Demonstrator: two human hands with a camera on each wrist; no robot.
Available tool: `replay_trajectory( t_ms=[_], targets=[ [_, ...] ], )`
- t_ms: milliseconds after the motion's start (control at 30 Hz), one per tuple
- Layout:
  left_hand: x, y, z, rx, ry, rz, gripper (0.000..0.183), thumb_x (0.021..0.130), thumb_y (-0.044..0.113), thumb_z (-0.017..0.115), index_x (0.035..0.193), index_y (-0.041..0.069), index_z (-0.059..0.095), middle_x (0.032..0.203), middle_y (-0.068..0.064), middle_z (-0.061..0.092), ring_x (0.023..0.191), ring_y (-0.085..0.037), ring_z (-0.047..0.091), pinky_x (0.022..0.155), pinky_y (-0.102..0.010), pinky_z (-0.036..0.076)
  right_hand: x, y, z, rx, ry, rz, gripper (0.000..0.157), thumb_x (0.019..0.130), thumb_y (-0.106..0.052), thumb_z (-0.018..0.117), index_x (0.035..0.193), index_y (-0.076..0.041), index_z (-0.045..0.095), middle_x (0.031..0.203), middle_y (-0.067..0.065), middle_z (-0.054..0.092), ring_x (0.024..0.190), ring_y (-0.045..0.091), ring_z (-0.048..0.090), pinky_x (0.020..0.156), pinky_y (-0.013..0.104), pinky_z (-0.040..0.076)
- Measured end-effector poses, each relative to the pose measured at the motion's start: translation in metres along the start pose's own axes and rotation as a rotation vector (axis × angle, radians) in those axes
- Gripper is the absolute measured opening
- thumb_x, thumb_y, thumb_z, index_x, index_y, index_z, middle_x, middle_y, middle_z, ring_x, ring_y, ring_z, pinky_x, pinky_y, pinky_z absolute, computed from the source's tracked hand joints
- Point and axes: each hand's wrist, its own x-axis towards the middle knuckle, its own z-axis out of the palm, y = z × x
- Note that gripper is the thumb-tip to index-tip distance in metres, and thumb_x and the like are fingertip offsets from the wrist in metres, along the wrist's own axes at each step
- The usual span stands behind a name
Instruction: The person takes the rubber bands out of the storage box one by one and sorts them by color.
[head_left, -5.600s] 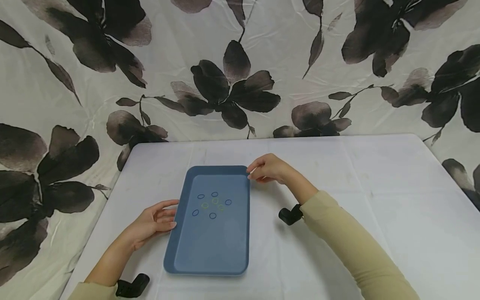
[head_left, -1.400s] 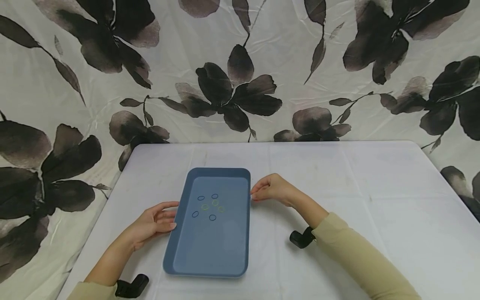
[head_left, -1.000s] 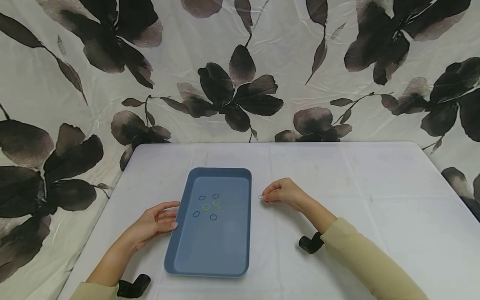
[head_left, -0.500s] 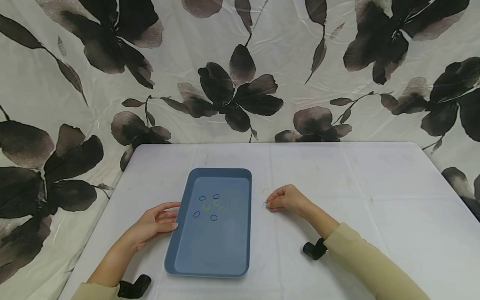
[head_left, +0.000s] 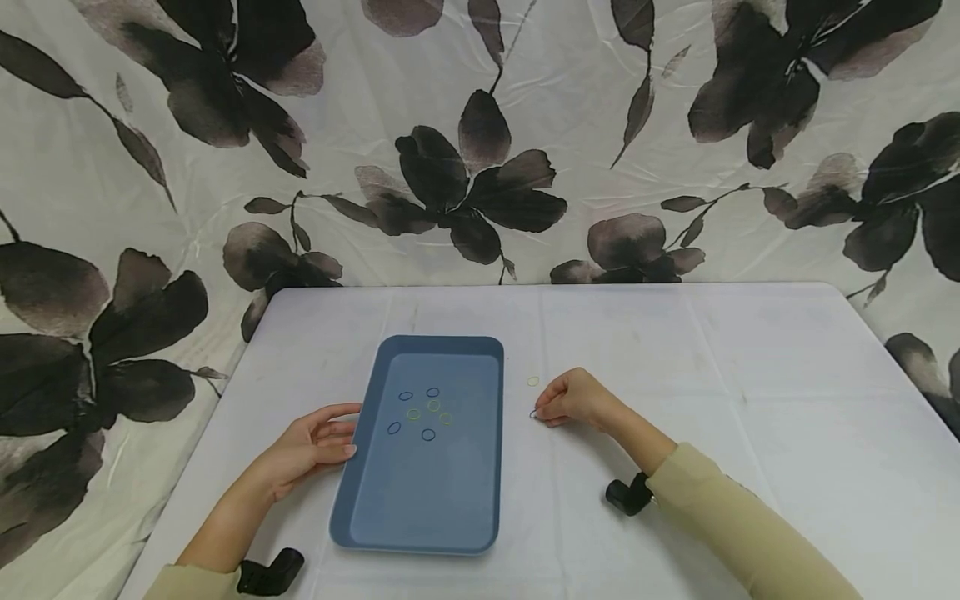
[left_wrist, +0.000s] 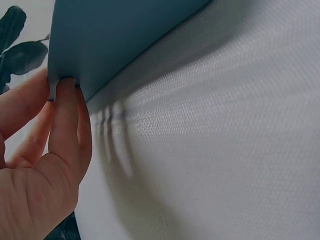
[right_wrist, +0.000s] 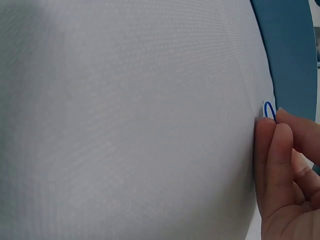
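My right hand (head_left: 576, 398) pinches a small blue rubber band (right_wrist: 269, 110) between thumb and fingertips, low at the white table, to the right of the blue tray (head_left: 420, 500). A yellow rubber band (head_left: 533, 381) lies on the cloth just beyond those fingers. My left hand (head_left: 309, 446) touches the tray's left edge with thumb and extended fingers; in the left wrist view the fingertips (left_wrist: 65, 86) meet the tray's outer side. Inside the tray lie several dark blue bands (head_left: 428, 435) and three yellow bands (head_left: 413, 414), spread apart.
The white cloth-covered table (head_left: 712, 358) extends far to the right of the tray. A floral curtain (head_left: 480, 167) hangs behind its back edge. A black wrist device (head_left: 628, 495) sits under the right sleeve, another black device (head_left: 272, 572) at the left wrist.
One dark blue band has left the tray's right side; my right hand has carried a band off rightward to the table. The yellow band there has come into sight. My left hand stays put.
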Motion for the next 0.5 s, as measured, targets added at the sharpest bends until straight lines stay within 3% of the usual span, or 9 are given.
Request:
replay_trajectory(
  t_ms=[200, 500],
  targets=[
    [0.0, 0.0, 0.0, -0.004, 0.005, -0.006, 0.07, 0.083, -0.003, 0.065, 0.14, -0.011, 0.024, 0.119, -0.017, 0.055, 0.098, -0.012, 0.061, 0.08, -0.027, 0.051, 0.0, -0.001, -0.003, -0.051, -0.002, 0.01, 0.009, 0.076, 0.006, 0.072, 0.082, 0.009, 0.067, 0.069, 0.006, 0.065, 0.056, 0.01, 0.06, 0.058, 0.024, 0.053],
    [-0.001, 0.002, 0.001, -0.001, 0.019, -0.023, 0.07, 0.083, -0.003, 0.065, 0.14, -0.01, 0.025, 0.119, -0.018, 0.055, 0.098, -0.012, 0.061, 0.079, -0.027, 0.051, -0.003, -0.008, -0.016, -0.041, -0.073, 0.024, 0.013, 0.079, 0.004, 0.068, 0.091, 0.009, 0.067, 0.074, 0.007, 0.066, 0.061, 0.011, 0.059, 0.058, 0.023, 0.051]
  ],
)
